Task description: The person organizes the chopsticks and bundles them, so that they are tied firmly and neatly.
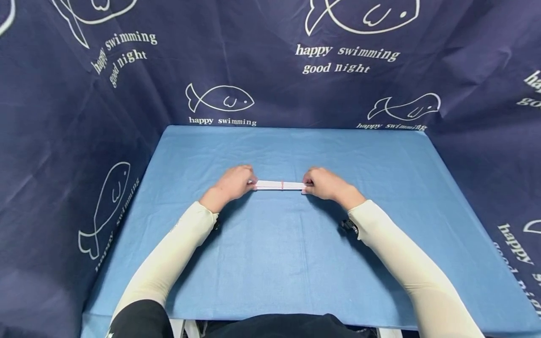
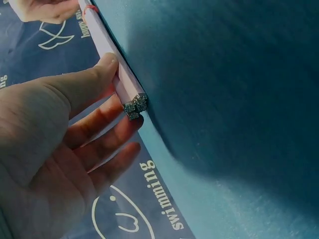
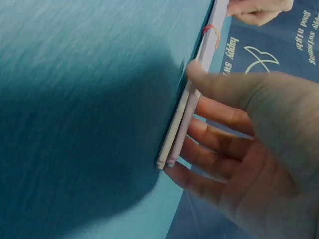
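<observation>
Your left hand (image 1: 233, 184) and right hand (image 1: 323, 184) each hold one end of a bundle of white sticks (image 1: 280, 185) — a slim bunch lying flat on the blue tablecloth (image 1: 270, 263), near the middle of the table and running left to right between your hands. A thin red rubber band (image 1: 282, 185) circles the bundle about halfway along.

In the left wrist view your thumb (image 2: 94, 74) presses along the side of the bundle (image 2: 117, 62) while the other fingers (image 2: 107, 129) lie spread and only gently bent under its end; the stick tips there look dark and speckled. The right wrist view shows the same on the other side — thumb (image 3: 219, 82) on top of the bundle (image 3: 182, 122), fingers (image 3: 214, 134) slightly apart beneath it, so each end is pinched lightly.

Dark blue fabric (image 1: 270, 61) printed with white fish and words hangs round three sides of the table. You wear pale sleeves (image 1: 169, 258).
</observation>
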Demonstrator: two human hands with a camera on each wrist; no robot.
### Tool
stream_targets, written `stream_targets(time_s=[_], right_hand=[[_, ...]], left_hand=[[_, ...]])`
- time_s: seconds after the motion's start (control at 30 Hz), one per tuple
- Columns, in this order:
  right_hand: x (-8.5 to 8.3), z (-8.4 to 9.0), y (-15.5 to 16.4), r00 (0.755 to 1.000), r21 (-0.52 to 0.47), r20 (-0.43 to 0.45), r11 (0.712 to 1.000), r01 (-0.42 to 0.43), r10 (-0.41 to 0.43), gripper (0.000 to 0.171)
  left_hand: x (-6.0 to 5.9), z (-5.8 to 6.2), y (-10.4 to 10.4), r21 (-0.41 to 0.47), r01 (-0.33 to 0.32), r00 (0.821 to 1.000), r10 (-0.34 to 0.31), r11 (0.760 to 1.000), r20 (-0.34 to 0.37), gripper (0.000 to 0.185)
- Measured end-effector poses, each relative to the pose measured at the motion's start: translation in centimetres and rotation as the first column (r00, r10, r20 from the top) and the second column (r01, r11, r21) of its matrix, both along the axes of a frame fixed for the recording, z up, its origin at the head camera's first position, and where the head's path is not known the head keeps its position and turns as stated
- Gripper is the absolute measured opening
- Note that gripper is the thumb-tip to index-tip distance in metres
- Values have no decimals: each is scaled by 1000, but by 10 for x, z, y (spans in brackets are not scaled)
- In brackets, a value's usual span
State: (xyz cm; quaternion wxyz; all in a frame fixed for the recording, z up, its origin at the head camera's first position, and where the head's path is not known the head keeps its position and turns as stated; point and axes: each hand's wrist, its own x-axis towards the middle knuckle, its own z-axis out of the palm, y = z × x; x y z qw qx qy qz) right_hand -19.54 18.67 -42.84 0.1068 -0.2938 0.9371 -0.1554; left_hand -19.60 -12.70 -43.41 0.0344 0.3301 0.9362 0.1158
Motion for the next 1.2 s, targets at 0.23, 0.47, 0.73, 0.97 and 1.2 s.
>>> stream_targets(time_s=[0.23, 0.47, 0.73, 0.97, 1.2], right_hand=[[-2, -2, 3, 998, -82, -45, 995, -49, 45, 9], [8, -5, 15, 1000, -105, 27, 994, -3, 6, 15], [14, 7, 20, 983, 64, 78, 985, 163, -167, 31], [20, 9, 19, 946, 217, 137, 940, 262, -295, 46], [20, 6, 19, 919, 143, 297, 964, 226, -259, 28]], left_hand=[[-1, 5, -4, 21, -27, 998, 25, 999, 64, 13], [9, 6, -17, -87, -163, 952, 180, 983, 249, 37], [14, 19, -22, -130, -240, 912, 269, 962, 311, 37], [13, 15, -16, -81, -239, 929, 252, 968, 273, 30], [14, 9, -13, -102, -266, 914, 284, 959, 290, 28]])
